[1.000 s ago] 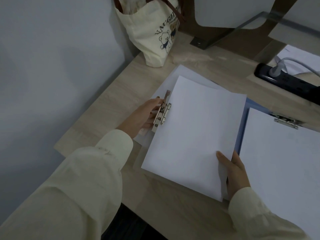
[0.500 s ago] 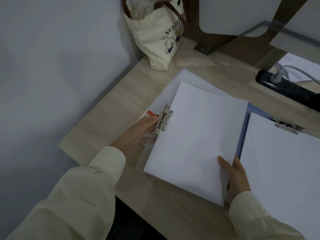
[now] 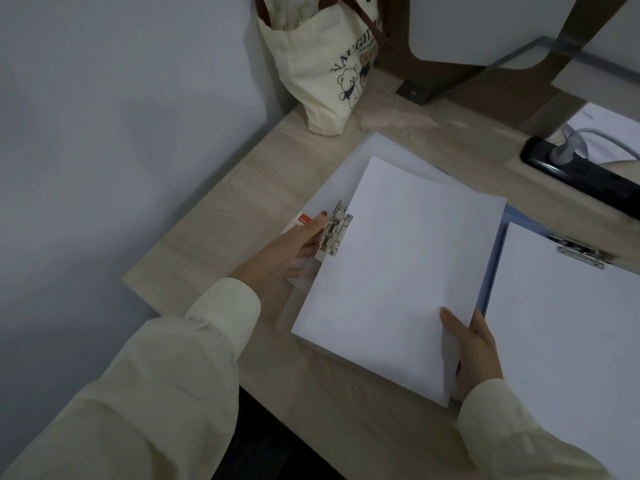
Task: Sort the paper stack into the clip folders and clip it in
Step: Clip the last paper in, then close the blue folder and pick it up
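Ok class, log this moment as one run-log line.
left hand: grips metal clip | right hand: pinches paper stack corner | stack edge at clip

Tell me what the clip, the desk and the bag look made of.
Clip: metal, shiny silver, with bright glints.
Desk: wood-look board, pale and matt, grain lines showing; possibly laminate.
Bag: cream cloth, likely canvas, soft folds and printed bears.
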Demonstrator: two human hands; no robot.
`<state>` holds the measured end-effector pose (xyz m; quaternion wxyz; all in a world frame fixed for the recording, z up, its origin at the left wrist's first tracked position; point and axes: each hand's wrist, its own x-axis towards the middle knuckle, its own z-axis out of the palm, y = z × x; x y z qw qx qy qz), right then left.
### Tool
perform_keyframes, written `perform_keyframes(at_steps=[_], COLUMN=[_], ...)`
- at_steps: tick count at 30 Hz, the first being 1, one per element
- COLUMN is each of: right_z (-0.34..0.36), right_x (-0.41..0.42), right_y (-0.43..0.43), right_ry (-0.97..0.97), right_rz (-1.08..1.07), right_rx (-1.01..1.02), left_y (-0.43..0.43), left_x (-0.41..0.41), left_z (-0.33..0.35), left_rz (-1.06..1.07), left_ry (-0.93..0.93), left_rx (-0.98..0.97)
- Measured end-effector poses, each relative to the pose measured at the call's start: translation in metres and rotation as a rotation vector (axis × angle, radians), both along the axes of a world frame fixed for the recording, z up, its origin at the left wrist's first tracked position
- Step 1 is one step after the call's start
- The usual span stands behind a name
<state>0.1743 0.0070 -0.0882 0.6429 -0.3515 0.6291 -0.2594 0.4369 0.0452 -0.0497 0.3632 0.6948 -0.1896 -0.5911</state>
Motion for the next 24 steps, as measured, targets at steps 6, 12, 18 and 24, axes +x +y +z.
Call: perform_keyframes(at_steps=[6, 12, 18, 24], right_z=[0.0005, -0.0013, -0.0013, -0.0038], right_x=[-0.0002, -0.0017, -0.0014, -0.0013], right_y=[-0.0011, -0.0006, -0.0014, -0.0013], right_ry=[-0.003, -0.005, -0.015, -0.018], right_rz=[0.018, 0.02, 0.016, 0.0], right_rx=[-0.003, 0.006, 0.021, 0.008], left_y=[-0.0023, -0.0014, 0.004, 0.0047], left_x=[-0.0015, 0.0006, 0.0003, -0.0025], left_z=[0.0043, 0.0046, 0.0044, 0.0046], left_rz=[0.003, -0.029, -0.026, -0.026], left_ry=[-0.011, -0.015, -0.015, -0.041], left_rx=[0.017, 0.073, 0.161, 0.15])
